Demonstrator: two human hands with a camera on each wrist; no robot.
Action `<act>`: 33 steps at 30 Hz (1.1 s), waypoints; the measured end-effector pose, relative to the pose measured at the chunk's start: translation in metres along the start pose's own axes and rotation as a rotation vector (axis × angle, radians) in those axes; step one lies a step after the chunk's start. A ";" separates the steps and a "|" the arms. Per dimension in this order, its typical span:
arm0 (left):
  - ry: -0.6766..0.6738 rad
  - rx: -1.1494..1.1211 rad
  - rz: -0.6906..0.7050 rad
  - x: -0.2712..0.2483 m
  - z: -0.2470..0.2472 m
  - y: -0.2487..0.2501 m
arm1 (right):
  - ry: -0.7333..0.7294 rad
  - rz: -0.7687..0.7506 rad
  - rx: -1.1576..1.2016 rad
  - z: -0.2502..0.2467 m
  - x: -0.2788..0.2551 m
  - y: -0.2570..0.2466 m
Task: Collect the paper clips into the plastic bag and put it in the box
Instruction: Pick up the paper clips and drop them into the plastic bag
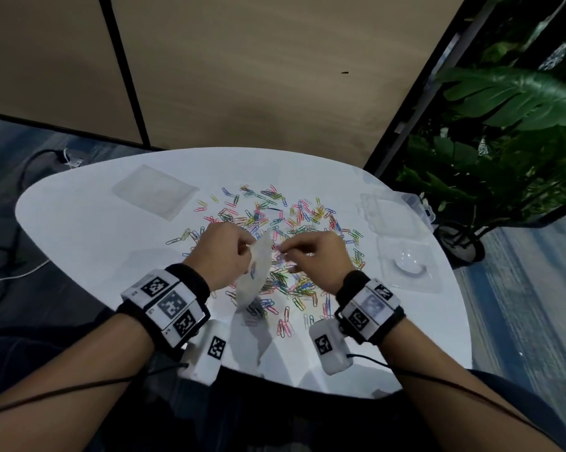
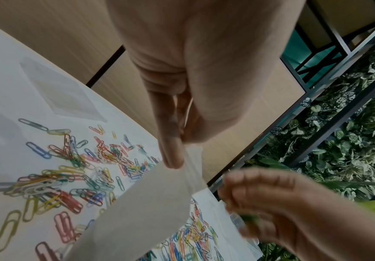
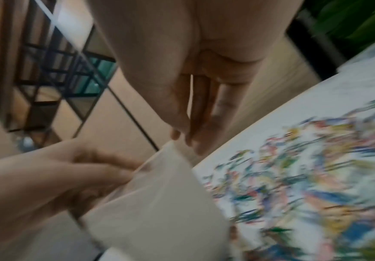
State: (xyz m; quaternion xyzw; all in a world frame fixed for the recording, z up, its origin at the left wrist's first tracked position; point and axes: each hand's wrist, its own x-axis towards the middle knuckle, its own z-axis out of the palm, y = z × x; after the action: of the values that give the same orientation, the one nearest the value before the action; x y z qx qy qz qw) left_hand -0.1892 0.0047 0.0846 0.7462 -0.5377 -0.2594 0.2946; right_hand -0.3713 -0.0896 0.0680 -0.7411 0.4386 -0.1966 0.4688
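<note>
My left hand (image 1: pixel 224 252) pinches the plastic bag (image 1: pixel 258 275) above the worktop (image 1: pixel 89 230); right hand (image 1: pixel 317 256) grip looks narrow at the bag's mouth, contents unclear. Paper clips (image 1: pixel 275 216) scattered underneath.

The paper clips (image 1: pixel 275 230) are a mix of red, pink, blue, green, yellow and white (blurred in the right wrist view) on a white table (image 1: pixel 95 230). The plastic bag (image 1: pixel 258 272) is milky translucent. Black-and-white square-patterned markers (image 1: pixel 170 303) sit on white wristbands.
</note>
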 end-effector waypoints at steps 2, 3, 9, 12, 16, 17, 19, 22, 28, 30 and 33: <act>-0.001 0.020 -0.007 -0.001 -0.004 -0.001 | -0.016 0.130 -0.201 -0.023 -0.001 0.024; -0.007 0.028 -0.012 -0.001 -0.005 -0.002 | -0.071 0.237 -0.390 -0.031 -0.003 0.038; -0.043 0.037 -0.019 -0.007 -0.010 0.001 | -0.293 0.649 -0.787 -0.011 -0.032 0.105; -0.038 0.030 -0.016 -0.011 -0.010 0.002 | -0.124 0.498 -0.634 0.006 -0.030 0.110; -0.053 0.038 -0.028 -0.010 -0.010 -0.005 | -0.102 0.290 -0.702 0.019 -0.016 0.112; -0.057 0.049 -0.031 -0.010 -0.011 -0.005 | -0.142 0.227 -0.784 0.022 -0.011 0.112; -0.062 0.073 -0.020 -0.011 -0.012 -0.004 | -0.212 0.108 -0.932 0.031 -0.003 0.109; -0.053 0.076 -0.026 -0.011 -0.015 -0.003 | -0.187 -0.021 -1.029 0.043 0.006 0.108; -0.060 0.069 -0.019 -0.009 -0.014 -0.001 | -0.108 0.032 -0.977 0.039 0.016 0.110; -0.067 0.074 -0.011 -0.008 -0.013 0.000 | -0.040 0.150 -0.801 0.028 0.019 0.104; -0.074 0.091 -0.001 -0.004 -0.009 0.000 | 0.099 0.282 -0.488 0.001 0.023 0.087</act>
State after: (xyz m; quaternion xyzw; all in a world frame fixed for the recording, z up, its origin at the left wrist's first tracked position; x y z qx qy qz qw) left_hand -0.1837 0.0106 0.0913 0.7490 -0.5592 -0.2623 0.2399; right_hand -0.3988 -0.1231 -0.0104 -0.7531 0.5942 -0.0541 0.2771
